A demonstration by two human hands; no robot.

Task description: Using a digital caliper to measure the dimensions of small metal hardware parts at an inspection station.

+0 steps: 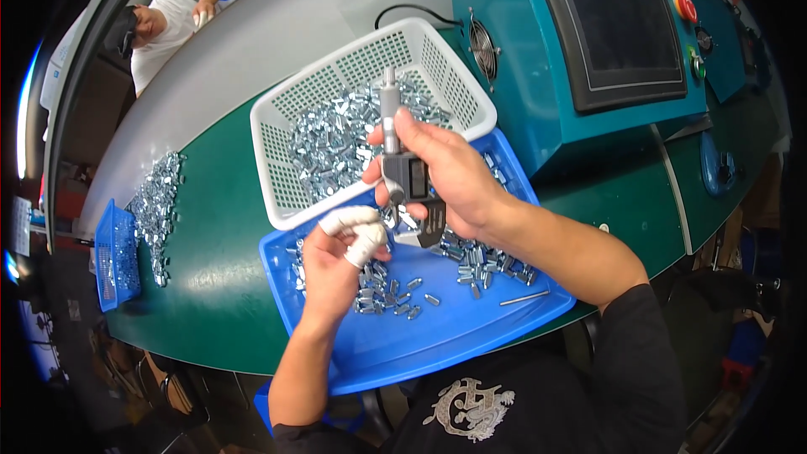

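My right hand is wrapped around a digital micrometer, grey and black with a small display, held upright over the trays. Its spindle end points away from me and its curved frame is toward me. My left hand, with white finger covers on the thumb and a finger, is closed in a pinch right beside the micrometer's frame. Whatever lies between those fingertips is hidden. Below both hands, a blue tray holds loose shiny metal pieces and a thin metal rod.
A white perforated basket full of similar pieces overlaps the blue tray's far side. At left are a pile of pieces and a small blue basket. A teal machine with a screen stands right. Another person is far left.
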